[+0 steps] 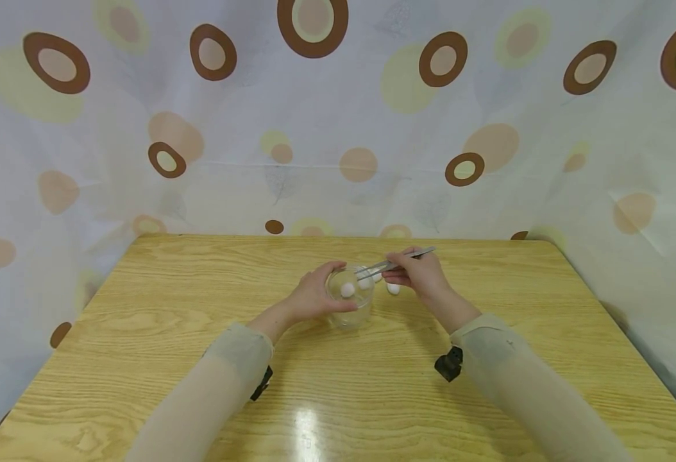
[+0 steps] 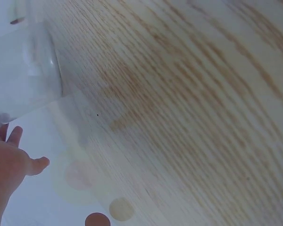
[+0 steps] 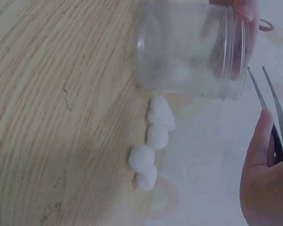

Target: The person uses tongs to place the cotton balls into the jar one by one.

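Note:
A clear plastic jar (image 1: pixel 349 317) stands upright on the wooden table, its mouth uncovered. My left hand (image 1: pixel 310 296) grips it near the rim, thumb on the near side and fingers round the far side. White cotton balls, one at the near left (image 1: pixel 347 290), show inside. My right hand (image 3: pixel 266 190) holds metal tweezers (image 3: pixel 277 103) between thumb and fingers. Their tips are at the jar's mouth, spread apart with nothing visible between them. To the jar's right, several more cotton balls (image 3: pixel 142 157) lie on the table, partly hidden by my right hand in the head view.
The wood-grain table (image 1: pixel 199 385) reaches back to a white curtain (image 1: pixel 228 115) with brown and yellow circles, which also hangs at both sides. Black wrist devices, one under the right forearm (image 1: pixel 449 364), hang near the tabletop.

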The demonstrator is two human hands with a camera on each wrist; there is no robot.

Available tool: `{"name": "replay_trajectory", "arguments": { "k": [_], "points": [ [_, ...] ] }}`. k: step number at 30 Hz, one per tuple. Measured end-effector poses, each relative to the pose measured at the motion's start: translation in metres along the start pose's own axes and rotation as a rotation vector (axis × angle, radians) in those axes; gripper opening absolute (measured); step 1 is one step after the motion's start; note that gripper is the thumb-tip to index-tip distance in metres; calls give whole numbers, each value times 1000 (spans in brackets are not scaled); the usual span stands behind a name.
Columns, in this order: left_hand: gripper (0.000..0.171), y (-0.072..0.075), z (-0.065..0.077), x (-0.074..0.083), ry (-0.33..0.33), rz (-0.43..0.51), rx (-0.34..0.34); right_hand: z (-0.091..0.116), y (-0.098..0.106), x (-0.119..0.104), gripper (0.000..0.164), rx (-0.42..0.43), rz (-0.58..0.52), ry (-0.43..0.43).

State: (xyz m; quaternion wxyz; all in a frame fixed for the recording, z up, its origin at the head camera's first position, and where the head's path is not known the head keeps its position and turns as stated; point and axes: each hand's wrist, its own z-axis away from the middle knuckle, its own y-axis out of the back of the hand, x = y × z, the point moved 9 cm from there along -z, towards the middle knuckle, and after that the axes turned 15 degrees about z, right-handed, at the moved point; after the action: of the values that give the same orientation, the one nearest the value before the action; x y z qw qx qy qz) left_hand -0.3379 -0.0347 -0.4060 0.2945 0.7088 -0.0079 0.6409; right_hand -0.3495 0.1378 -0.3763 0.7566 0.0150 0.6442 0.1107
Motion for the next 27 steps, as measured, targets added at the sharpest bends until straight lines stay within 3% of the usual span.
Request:
{"name": "replay_trajectory", "arguments": {
  "k": [18,27],
  "points": [
    [85,-1,0,0,-8,-4,2,-1,59,5,8,88,-69,-48],
    [85,-1,1,0,6,4,11,-2,76,15,10,104,-73,-93]
  ]
}}
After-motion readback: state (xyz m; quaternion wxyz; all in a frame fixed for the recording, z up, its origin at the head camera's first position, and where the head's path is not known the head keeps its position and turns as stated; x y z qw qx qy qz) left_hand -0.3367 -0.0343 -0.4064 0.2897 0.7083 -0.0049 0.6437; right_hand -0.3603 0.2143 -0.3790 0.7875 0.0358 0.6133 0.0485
